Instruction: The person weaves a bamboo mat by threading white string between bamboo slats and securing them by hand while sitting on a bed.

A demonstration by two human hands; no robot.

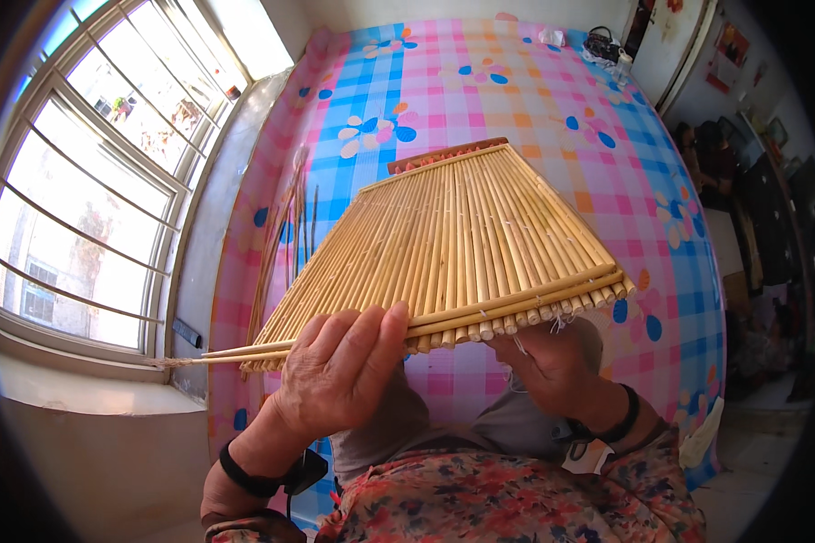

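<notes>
Right hand (pixel 557 366) fingertips hidden beneath the bamboo mat (pixel 453 244)

hands: L (pixel 340 371) + R (pixel 552 362) grip reed mat (pixel 453 240) | over checked bedsheet (pixel 534 90) | window (pixel 81 181) L

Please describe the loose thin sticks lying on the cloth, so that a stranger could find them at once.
Start at the pink and blue checked cloth covering the surface by the window. The loose sticks lie on its left side, beside the woven stick mat held by both hands. Unlike the mat's sticks, they are untied and darker.

Pale yellow reed mat (pixel 462 244), pink-blue checked bedsheet (pixel 534 90)
</notes>
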